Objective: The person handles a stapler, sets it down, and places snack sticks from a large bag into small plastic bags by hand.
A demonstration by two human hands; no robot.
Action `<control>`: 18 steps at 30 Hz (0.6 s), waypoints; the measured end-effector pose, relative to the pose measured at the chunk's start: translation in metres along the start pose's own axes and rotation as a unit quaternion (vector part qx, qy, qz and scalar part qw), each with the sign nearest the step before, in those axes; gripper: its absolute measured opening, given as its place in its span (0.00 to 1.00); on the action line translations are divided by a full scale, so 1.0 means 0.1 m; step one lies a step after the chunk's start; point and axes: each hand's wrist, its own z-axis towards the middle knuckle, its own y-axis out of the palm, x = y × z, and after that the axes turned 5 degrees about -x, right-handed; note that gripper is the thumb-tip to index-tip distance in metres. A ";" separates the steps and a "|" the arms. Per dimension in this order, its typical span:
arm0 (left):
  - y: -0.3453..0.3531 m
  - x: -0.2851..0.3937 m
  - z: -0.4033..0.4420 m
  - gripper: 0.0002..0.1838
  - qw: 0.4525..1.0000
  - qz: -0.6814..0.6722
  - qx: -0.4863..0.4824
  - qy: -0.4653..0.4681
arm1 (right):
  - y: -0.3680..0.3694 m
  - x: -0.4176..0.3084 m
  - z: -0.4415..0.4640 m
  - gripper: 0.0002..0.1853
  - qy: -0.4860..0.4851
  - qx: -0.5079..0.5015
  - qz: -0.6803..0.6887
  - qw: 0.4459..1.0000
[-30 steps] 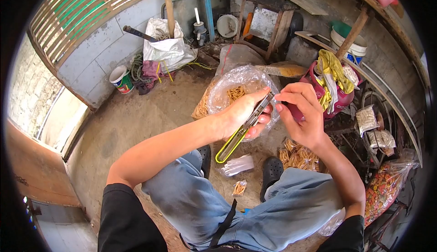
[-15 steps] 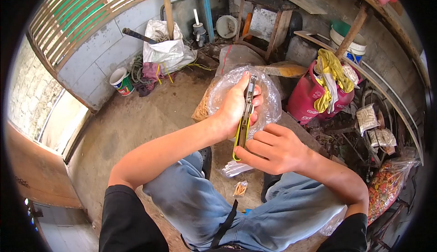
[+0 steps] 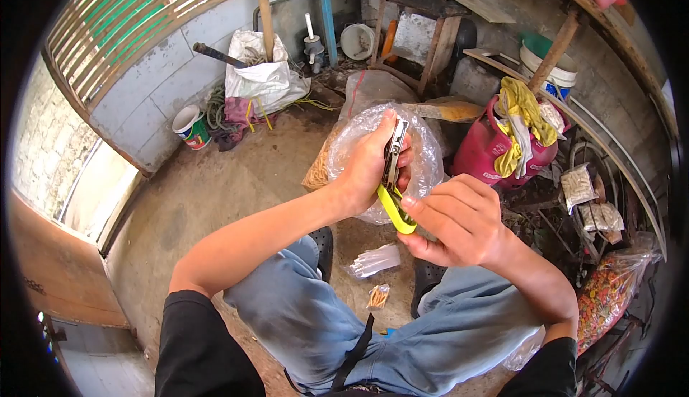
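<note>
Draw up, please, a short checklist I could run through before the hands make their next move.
1. Left hand grip on the stapler: ok, closed around its metal part.
2. Right hand placement: ok, at the stapler's green end.
3. Staples loaded: cannot tell, too small to see.
4. One hand free: not ok, both are on the stapler.
5. Small filled bag clear of the shoes: ok, it lies on the floor with gaps around it.
6. Contents of the large clear bag: cannot tell, mostly hidden behind the left hand.
</note>
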 end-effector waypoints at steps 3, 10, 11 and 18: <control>-0.02 -0.02 0.01 0.27 1.000 0.012 -0.015 0.008 | -0.01 0.01 -0.02 0.19 0.016 0.016 0.012 1.000; 0.03 -0.02 0.01 0.26 0.999 0.003 -0.048 0.018 | -0.04 0.00 0.01 0.20 0.029 0.023 0.025 0.999; 0.03 -0.02 0.01 0.26 0.999 -0.001 -0.051 0.014 | -0.04 0.00 0.01 0.20 0.031 0.021 0.028 0.999; 0.00 -0.03 0.02 0.26 0.998 0.013 -0.060 0.027 | -0.02 0.00 0.02 0.20 0.045 0.030 0.031 0.998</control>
